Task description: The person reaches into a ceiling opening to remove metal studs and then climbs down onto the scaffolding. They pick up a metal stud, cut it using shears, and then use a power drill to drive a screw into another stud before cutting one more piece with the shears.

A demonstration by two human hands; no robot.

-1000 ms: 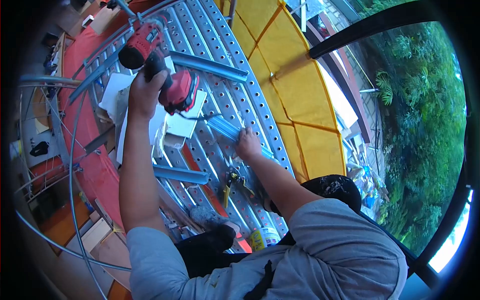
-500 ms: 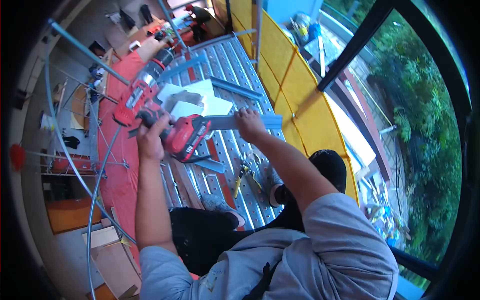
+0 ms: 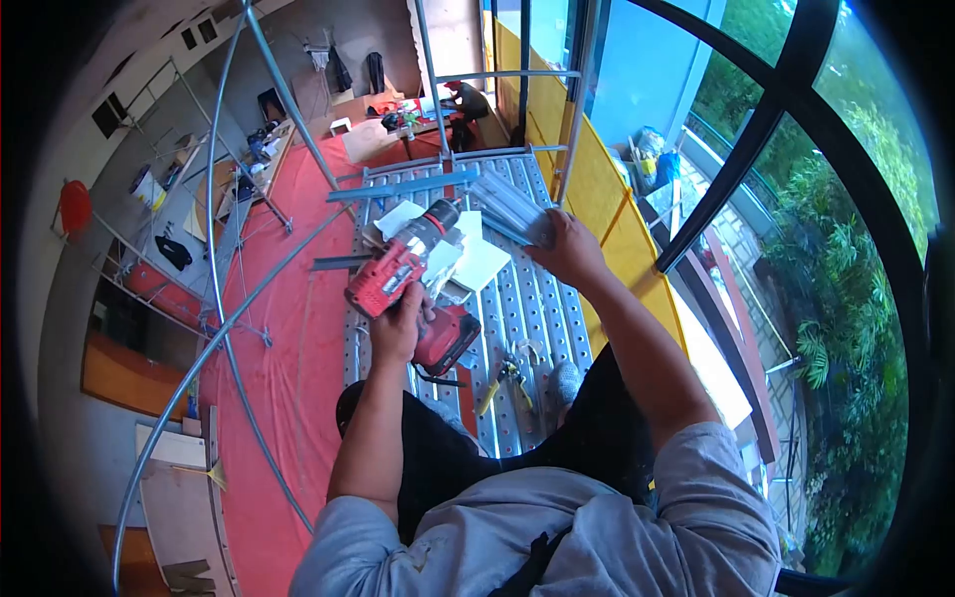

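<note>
Drill [image 3: 390, 279] sits in the left hand [image 3: 403, 323], forearm [image 3: 370, 433] stretched forward.

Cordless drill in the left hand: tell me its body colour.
Red with black parts, the drill shows best in the head view.

You're up on a scaffold at an indoor building or renovation site: a perforated metal deck [image 3: 542, 328] underfoot, steel poles [image 3: 288, 95] around you, red sheeting [image 3: 284, 388] over the lower level, and bare, unfinished walls [image 3: 284, 50] behind, with big windows [image 3: 836, 199] looking onto greenery.
</note>
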